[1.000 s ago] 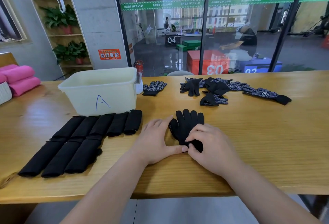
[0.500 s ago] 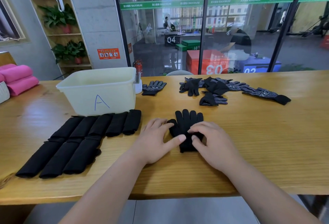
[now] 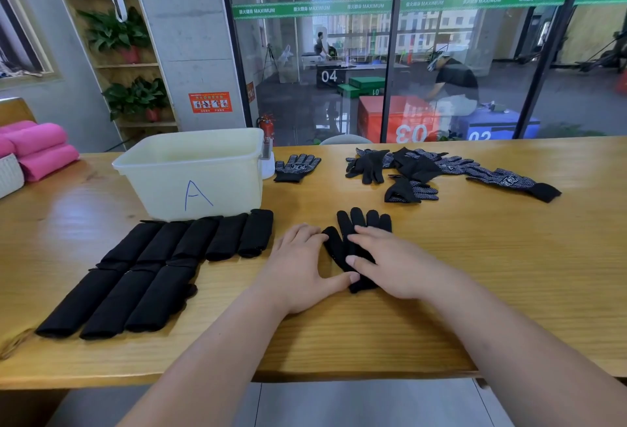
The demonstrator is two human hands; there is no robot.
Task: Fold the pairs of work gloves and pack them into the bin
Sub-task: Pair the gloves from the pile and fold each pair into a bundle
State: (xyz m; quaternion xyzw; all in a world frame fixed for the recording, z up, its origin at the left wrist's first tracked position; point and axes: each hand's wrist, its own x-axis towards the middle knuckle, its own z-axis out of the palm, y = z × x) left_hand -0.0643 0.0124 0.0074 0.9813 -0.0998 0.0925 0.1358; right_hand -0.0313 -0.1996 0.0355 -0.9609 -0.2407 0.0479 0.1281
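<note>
Tabletop (image 3: 475,274): right hand (image 3: 397,267) flat over glove pair (image 3: 359,223), left hand (image 3: 298,274) alongside

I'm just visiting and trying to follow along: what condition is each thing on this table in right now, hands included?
bin: upright, open on top; bottom hidden.
folded gloves: folded, lined up on the table before the bin, not packed.
flat glove pair: unfolded, lying under the hands.
loose gloves: unfolded, heaped at the far side.
dotted glove: unfolded, beside the bin.
left hand: open, thumb touching the flat glove pair.
right hand: open, pressing on it.
</note>
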